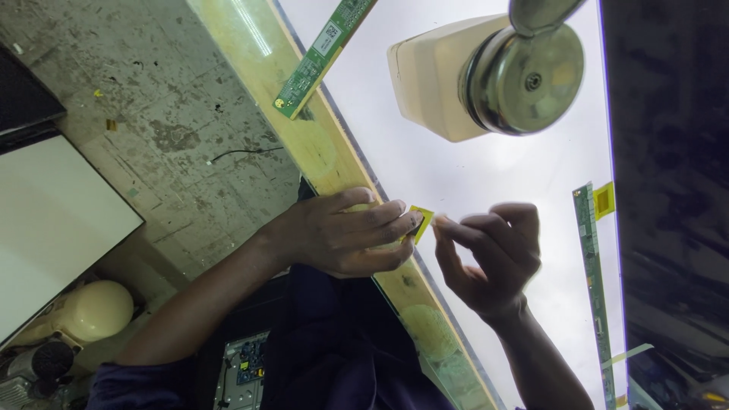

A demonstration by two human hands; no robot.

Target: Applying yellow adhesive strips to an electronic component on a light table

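Head view, looking down at lit white panel (pixel 486 175); left hand (pixel 342 231) at panel's wooden-edged rim, fingers curled, pinching small yellow tab (pixel 421 222) at fingertips; right hand (pixel 490 258) over panel, just beside tab, thumb and forefinger pressed together near its edge; cream bottle with metal cap (pixel 486 76) above hands on panel; green circuit strip (pixel 592 281) along panel's right side; second green strip (pixel 323 53) across upper rim.
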